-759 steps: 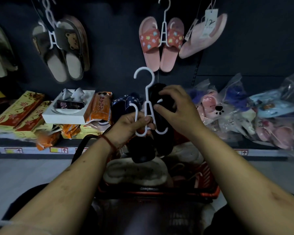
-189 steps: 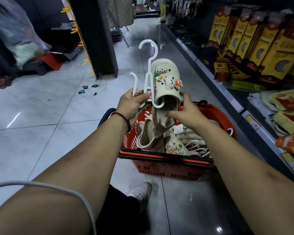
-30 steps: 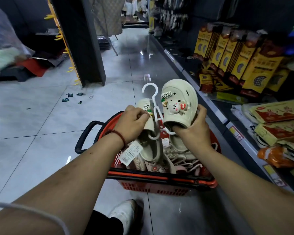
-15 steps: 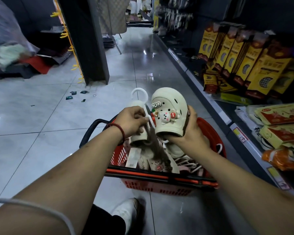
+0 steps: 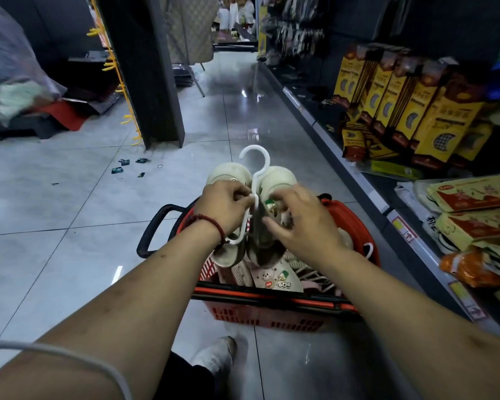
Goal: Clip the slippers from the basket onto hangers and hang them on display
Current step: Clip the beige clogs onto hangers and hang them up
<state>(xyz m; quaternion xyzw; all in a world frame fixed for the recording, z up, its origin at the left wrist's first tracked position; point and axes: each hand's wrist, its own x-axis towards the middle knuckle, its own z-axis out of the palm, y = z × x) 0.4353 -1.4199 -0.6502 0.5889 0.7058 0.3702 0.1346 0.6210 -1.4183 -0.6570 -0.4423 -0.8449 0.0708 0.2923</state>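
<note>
Working over the basket's (image 5: 266, 316) near rim, we pinched the hanger (image 5: 262, 172) with the curled fingers of our left hand (image 5: 225, 209) and wrapped our right hand (image 5: 303, 223) round the slippers (image 5: 280, 177). The pair lay lengthwise along the stem, toes away from us, the hook beyond both hands.

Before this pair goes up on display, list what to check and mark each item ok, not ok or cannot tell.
1. Hanger hook free and pointing up: ok.
2. One slipper on each side of the stem, left slipper and right slipper: ok.
3. Both clips fully closed: cannot tell, the hands cover them.
4. Left hand grips the hanger: ok.
5. Right hand holds the right slipper: ok.
6. Slipper display in view: not ok, the shelf alongside holds boxes and packets.
</note>
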